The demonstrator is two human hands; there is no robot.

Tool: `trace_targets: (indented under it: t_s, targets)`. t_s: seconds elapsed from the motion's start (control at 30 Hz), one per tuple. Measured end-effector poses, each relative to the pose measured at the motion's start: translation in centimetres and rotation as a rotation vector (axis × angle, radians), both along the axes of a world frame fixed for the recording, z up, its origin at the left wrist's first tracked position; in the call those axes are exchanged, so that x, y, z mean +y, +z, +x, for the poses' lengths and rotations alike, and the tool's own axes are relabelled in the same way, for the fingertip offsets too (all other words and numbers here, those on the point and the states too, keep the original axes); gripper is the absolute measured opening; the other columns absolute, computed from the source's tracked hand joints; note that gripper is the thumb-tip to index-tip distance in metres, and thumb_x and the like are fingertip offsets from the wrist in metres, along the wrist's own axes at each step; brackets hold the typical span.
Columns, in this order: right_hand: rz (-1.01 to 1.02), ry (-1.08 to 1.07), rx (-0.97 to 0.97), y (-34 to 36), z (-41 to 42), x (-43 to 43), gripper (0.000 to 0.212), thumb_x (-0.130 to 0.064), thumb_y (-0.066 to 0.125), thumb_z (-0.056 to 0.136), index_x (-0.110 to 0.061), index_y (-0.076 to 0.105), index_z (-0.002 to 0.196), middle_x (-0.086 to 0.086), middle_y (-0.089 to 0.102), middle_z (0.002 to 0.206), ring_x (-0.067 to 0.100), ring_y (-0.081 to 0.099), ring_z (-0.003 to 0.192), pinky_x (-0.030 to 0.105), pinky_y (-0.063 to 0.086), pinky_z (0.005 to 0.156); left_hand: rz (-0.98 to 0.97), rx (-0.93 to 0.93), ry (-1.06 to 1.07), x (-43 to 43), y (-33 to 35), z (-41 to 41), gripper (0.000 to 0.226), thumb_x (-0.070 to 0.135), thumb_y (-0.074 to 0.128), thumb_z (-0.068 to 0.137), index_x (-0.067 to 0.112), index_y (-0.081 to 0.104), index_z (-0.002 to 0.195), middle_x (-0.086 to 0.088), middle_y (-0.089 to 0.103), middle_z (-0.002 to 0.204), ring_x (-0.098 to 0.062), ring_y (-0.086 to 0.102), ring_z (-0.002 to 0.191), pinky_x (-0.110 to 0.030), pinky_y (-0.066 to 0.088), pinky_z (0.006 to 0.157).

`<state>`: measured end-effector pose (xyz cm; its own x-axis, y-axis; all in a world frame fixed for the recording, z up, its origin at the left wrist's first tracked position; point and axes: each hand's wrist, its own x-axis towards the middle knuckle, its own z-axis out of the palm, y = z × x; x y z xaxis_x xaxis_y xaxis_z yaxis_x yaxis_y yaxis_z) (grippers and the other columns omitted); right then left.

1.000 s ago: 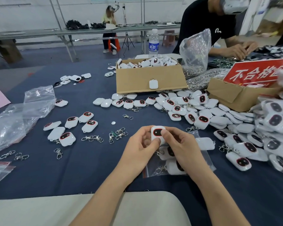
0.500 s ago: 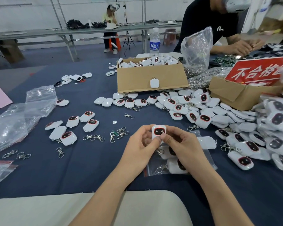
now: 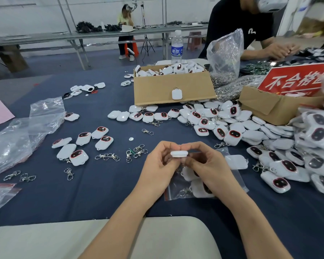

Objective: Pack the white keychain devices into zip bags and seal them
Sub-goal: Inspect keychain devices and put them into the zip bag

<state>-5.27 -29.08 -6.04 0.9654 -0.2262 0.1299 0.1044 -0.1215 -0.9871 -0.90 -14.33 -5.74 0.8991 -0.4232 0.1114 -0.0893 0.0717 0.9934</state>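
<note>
My left hand (image 3: 160, 165) and my right hand (image 3: 207, 165) both pinch one white keychain device (image 3: 179, 153), held edge-on above the dark blue table. Under my right hand lies a clear zip bag (image 3: 178, 191) with two white devices inside, partly hidden by my wrist. Another white device (image 3: 236, 161) rests just right of the bag. A large heap of loose devices (image 3: 221, 126) spreads across the table's right side, and a small group (image 3: 82, 144) lies to the left.
An open cardboard box (image 3: 173, 88) full of devices stands ahead, a second box (image 3: 277, 107) with a red sign at right. Metal clasps (image 3: 107, 157) and clear plastic bags (image 3: 21, 131) lie left. A water bottle (image 3: 176, 47) stands behind the box. A person in black works at the far right.
The device in my hands has been tipped from face-up, dark window showing, to edge-on. My hands stayed in about the same place.
</note>
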Motion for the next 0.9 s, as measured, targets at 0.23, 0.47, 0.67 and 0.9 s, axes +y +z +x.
trace_targets:
  t_s: [0.23,0.47,0.67,0.9]
  targets:
    - [0.046,-0.107,-0.026,-0.3,0.0,-0.2,0.03,-0.022,0.061,0.1,-0.038,0.059,0.125,-0.011,0.072,0.104,0.01,0.071,0.088,0.017,0.053,0.063,-0.05,0.21,0.086,0.8,1.1,1.4,0.028,0.011,0.058,0.101,0.017,0.061,0.129,0.004,0.073,0.087,-0.011,0.064,0.07,-0.021,0.05,0.065]
    - [-0.064,-0.144,-0.023,-0.9,0.4,-0.2,0.03,-0.023,0.057,0.102,-0.051,0.059,0.113,-0.02,0.071,0.1,-0.003,0.062,0.081,0.017,0.046,0.064,0.738,0.123,-0.224,7.3,4.2,4.0,0.021,0.022,0.052,0.106,0.026,0.068,0.118,0.0,0.067,0.085,-0.01,0.057,0.066,-0.023,0.045,0.063]
    - [-0.086,-0.138,-0.019,-1.3,0.4,-0.1,0.03,-0.025,0.057,0.101,-0.053,0.062,0.109,-0.018,0.072,0.101,0.001,0.063,0.08,0.019,0.045,0.068,0.691,0.169,-0.323,6.2,4.4,3.0,0.018,0.021,0.055,0.104,0.016,0.067,0.117,0.002,0.07,0.087,-0.008,0.06,0.066,-0.02,0.047,0.064]
    - [-0.078,-0.124,-0.034,-1.1,0.4,0.0,0.032,-0.015,0.057,0.101,-0.044,0.065,0.108,-0.017,0.073,0.098,0.002,0.066,0.084,0.01,0.047,0.072,0.392,0.345,-0.185,3.3,4.2,2.1,0.023,0.0,0.055,0.101,0.006,0.067,0.12,-0.005,0.069,0.083,-0.01,0.062,0.066,-0.021,0.053,0.065]
